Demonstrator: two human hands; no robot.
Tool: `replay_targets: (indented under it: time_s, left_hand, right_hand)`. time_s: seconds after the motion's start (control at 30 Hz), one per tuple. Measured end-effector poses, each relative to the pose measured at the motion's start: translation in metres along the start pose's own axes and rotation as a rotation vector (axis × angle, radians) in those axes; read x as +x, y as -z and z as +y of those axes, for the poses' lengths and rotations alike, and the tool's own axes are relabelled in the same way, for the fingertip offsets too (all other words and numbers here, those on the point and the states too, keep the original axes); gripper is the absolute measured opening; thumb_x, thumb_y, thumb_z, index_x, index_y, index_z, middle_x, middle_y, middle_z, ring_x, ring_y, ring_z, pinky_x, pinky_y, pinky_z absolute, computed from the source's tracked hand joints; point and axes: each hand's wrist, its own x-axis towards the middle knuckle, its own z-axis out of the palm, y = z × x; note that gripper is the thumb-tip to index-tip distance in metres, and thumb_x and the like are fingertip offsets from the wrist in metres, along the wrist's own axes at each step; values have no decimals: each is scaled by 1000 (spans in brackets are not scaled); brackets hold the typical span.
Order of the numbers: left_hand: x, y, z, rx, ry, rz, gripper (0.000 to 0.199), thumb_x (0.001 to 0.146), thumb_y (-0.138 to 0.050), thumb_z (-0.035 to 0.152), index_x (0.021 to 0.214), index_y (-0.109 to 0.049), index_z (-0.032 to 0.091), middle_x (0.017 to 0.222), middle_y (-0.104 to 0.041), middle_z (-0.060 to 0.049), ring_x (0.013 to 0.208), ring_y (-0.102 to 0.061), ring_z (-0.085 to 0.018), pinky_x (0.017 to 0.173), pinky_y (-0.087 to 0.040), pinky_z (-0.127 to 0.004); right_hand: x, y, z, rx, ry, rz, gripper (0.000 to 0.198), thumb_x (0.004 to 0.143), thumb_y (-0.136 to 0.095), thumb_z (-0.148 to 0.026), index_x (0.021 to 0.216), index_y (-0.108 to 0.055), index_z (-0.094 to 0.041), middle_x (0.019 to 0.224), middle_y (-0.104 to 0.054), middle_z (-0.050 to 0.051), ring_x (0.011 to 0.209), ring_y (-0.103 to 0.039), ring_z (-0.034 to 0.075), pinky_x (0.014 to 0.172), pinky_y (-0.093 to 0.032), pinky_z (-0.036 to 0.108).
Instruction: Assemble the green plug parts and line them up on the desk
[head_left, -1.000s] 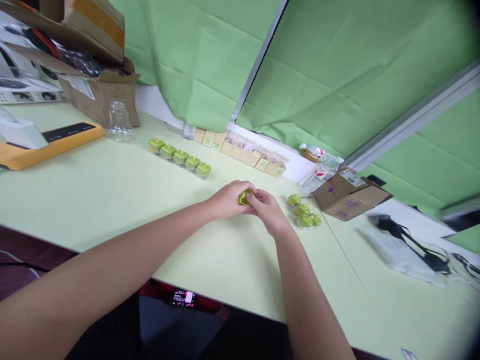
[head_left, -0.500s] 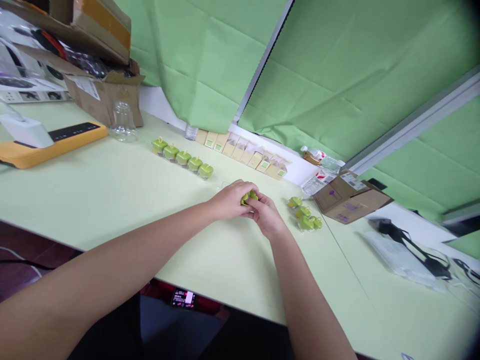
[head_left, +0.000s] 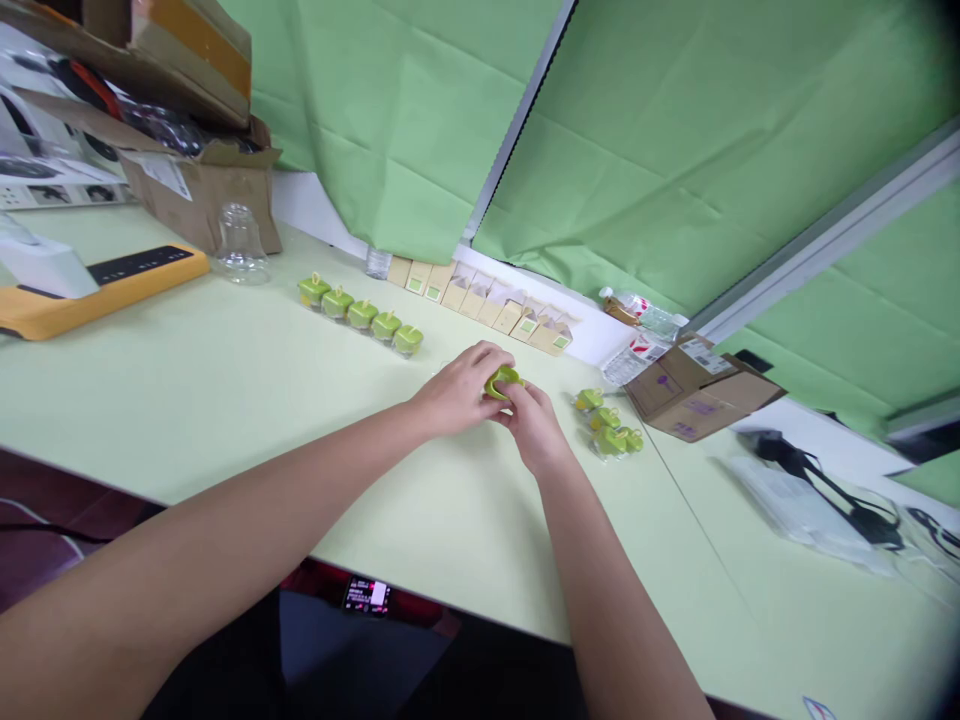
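Observation:
Between my two hands, above the middle of the table, is a small green plastic lid (head_left: 501, 381), hollow side partly turned toward me. My left hand (head_left: 466, 388) grips it from the left, fingers curled over its far edge. From the right, my right hand (head_left: 531, 415) pinches its near edge, thumb at the hollow. A row of several green-lidded clear cups (head_left: 361, 315) stands to the left of my hands. To the right, more green-lidded cups (head_left: 606, 420) sit in a cluster. Fingers hide part of the lid.
Small beige cartons (head_left: 487, 305) line the wall. A clear plastic bottle (head_left: 241, 245), an orange power strip (head_left: 142, 275) and an open cardboard box (head_left: 202, 200) stand left. At right are a cardboard box (head_left: 686, 395), lying bottles (head_left: 634, 358) and a black cable (head_left: 832, 490).
The green lid has tilted in my hands, so more of its hollow side shows. Both hands have shifted slightly; the rows of cups stay where they were.

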Motion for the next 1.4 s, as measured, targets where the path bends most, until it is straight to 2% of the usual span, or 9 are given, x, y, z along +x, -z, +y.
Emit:
replay_targets:
  time_s: [0.2, 0.33, 0.5, 0.67, 0.87, 1.03, 1.13, 1.2, 1.4]
  left_hand:
    - [1, 6, 2, -45, -66, -23, 21, 81, -64, 20, 101, -57, 21, 114, -60, -6, 106, -58, -20, 91, -47, -33]
    - [1, 4, -2, -103, -33, 6, 14, 83, -65, 24, 96, -61, 20, 107, -62, -6, 95, -61, -17, 84, -49, -31]
    - [6, 5, -5, -186, 81, 136, 17, 80, -70, 29, 93, -66, 19, 104, -66, -7, 89, -63, -16, 77, -53, -29]
    - [7, 6, 0, -247, 66, 159, 19, 78, -71, 29, 92, -66, 18, 102, -67, -6, 92, -64, -16, 79, -54, -29]
    - [5, 8, 7, -204, 13, 149, 49, 74, -74, 23, 120, -57, 20, 117, -65, -6, 101, -62, -18, 83, -52, -29]
    - [5, 8, 12, -208, 113, 115, 58, 73, -77, 35, 125, -57, 20, 123, -64, -9, 97, -63, -19, 76, -51, -29]
    - [4, 7, 15, -311, 155, 87, 60, 72, -78, 39, 126, -57, 22, 124, -65, -8, 109, -62, -22, 87, -51, -32]
    - [3, 5, 16, -386, 187, 66, 52, 75, -77, 40, 121, -60, 23, 119, -67, -7, 110, -63, -22, 93, -50, -34]
    - [5, -1, 14, -625, 356, 99, 31, 79, -72, 41, 99, -64, 18, 114, -70, -8, 98, -67, -19, 82, -55, -32]
  right_hand:
    - [1, 2, -3, 11, 7, 107, 16, 69, -70, -30, 80, -64, -20, 74, -63, 0, 70, -60, 15, 67, -57, 31]
    - [0, 6, -6, 4, -12, -1, 21, 71, -71, -37, 83, -62, -21, 84, -66, 2, 73, -61, 16, 69, -58, 32]
    - [-1, 13, -11, 72, 24, -145, 18, 75, -63, -37, 86, -60, -23, 87, -66, 1, 77, -65, 18, 77, -57, 37]
    - [0, 11, -6, -9, 108, -84, 25, 73, -72, -34, 92, -59, -25, 87, -67, -3, 76, -65, 14, 79, -56, 36]
    - [3, 12, -2, -113, 252, -73, 28, 74, -75, -37, 97, -66, -24, 99, -70, 1, 82, -64, 16, 76, -57, 34]
    - [-1, 10, -2, -1, 213, -165, 30, 73, -75, -35, 101, -67, -28, 105, -70, 1, 91, -65, 17, 81, -57, 34]
    - [-4, 2, 1, 13, 170, -229, 34, 72, -74, -32, 105, -66, -29, 106, -69, 1, 93, -65, 18, 81, -57, 34]
    - [-4, -2, 3, 5, 156, -246, 33, 74, -72, -33, 107, -66, -29, 105, -69, 1, 91, -65, 18, 79, -57, 34]
    - [0, -5, 6, -88, 145, -181, 26, 75, -74, -42, 91, -66, -22, 80, -66, 0, 71, -61, 13, 74, -56, 34]
